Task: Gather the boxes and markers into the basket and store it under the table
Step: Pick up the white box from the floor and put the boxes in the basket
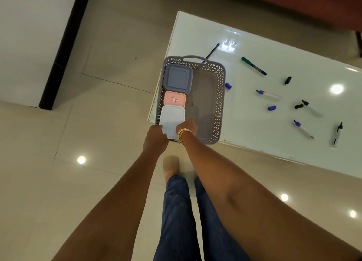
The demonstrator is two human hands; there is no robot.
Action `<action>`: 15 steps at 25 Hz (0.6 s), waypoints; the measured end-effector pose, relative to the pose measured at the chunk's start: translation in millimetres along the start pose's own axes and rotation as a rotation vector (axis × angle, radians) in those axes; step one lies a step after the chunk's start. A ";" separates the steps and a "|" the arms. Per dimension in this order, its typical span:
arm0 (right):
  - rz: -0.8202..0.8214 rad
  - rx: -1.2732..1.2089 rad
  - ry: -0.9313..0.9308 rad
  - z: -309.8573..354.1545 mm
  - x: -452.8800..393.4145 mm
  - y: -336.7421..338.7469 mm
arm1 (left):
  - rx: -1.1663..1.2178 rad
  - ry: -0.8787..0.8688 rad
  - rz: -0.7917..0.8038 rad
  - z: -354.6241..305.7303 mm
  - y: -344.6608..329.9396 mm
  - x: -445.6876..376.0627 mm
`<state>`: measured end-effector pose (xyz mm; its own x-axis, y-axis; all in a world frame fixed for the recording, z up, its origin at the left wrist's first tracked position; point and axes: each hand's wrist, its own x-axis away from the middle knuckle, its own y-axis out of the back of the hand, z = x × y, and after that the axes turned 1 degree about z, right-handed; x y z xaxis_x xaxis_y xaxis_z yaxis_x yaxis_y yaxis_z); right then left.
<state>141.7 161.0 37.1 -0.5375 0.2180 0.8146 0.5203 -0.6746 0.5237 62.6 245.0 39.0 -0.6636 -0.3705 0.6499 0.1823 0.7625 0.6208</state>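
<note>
A grey perforated basket (219,96) stands on the near left corner of the white table (254,45). In a row along its left side lie a blue-grey box (177,78), a small pink box (175,99) and a white box (172,119). My left hand (155,138) and my right hand (187,128) grip the white box at its near end, one on each side. Several markers and loose caps lie scattered on the table to the right, among them a green marker (253,66) and a blue-capped marker (268,94).
A thin black pen (212,50) lies behind the basket. The right half of the basket holds nothing. A dark-edged white panel (58,51) stands at the left on the tiled floor. My legs and a foot (171,167) are below the table's corner.
</note>
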 end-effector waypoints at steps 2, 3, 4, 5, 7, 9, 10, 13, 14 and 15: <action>0.013 0.037 0.004 -1.8 -4.4 -1.2 | -0.031 -0.019 -0.018 -0.6 -2.8 2.3; 0.031 0.056 0.006 -3.6 -4.9 -1.2 | -0.046 -0.032 -0.015 -1.7 -2.8 4.3; 0.054 0.078 0.016 -5.1 -2.1 0.2 | -0.064 -0.046 -0.011 -3.3 -1.5 7.0; 0.073 0.104 0.036 -6.6 1.9 3.0 | -0.087 -0.056 -0.005 -6.2 1.1 11.5; 0.082 0.205 0.118 -9.5 14.3 14.5 | -0.172 -0.079 0.004 -17.2 7.2 23.4; 0.060 0.340 0.227 -19.2 28.3 33.8 | -0.295 -0.137 0.001 -35.3 11.7 39.8; 0.047 0.404 0.283 -24.3 33.0 43.9 | -0.349 -0.167 -0.009 -45.4 13.8 46.7; 0.007 0.501 0.388 -47.2 41.7 78.4 | -0.403 -0.217 -0.062 -79.1 12.1 72.1; -0.002 0.506 0.409 -56.6 44.7 91.3 | -0.394 -0.217 -0.076 -89.8 7.3 83.1; -0.006 0.507 0.425 -66.9 47.2 105.0 | -0.381 -0.209 -0.082 -100.6 0.0 94.5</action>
<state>126.6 53.3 113.9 -0.7022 -0.1470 0.6966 0.7089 -0.2358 0.6648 72.9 156.6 144.5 -0.8123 -0.2764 0.5136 0.3518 0.4703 0.8094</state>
